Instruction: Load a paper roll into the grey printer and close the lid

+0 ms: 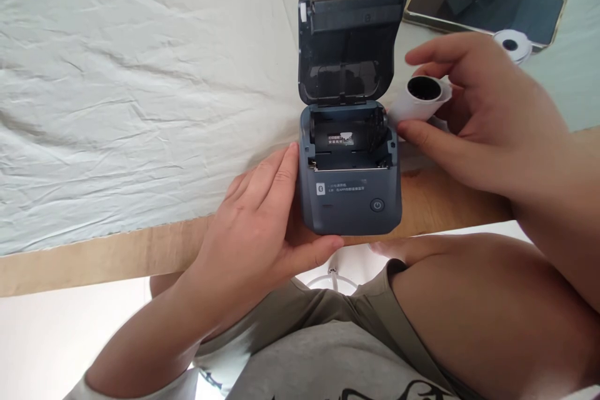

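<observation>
A dark blue-grey label printer (349, 200) stands at the table's front edge with its smoky lid (347, 44) swung up and back. Its paper bay shows no roll in it; a small printed sticker is on the bay's wall. My left hand (257, 206) grips the printer's left side, fingers along the wall and thumb at the front lower edge. Just right of the bay, my right hand (487, 94) holds a white paper roll (412, 106) between thumb and fingers, its dark hollow core facing up. Part of the roll is hidden by the fingers.
A smartphone (487, 6) in a clear case lies at the back right. Beside its lower edge is a small white round item (524, 44) with a dark centre, partly behind my right hand. A wrinkled pale cloth (140, 87) covers the table up to its wooden edge (117, 250).
</observation>
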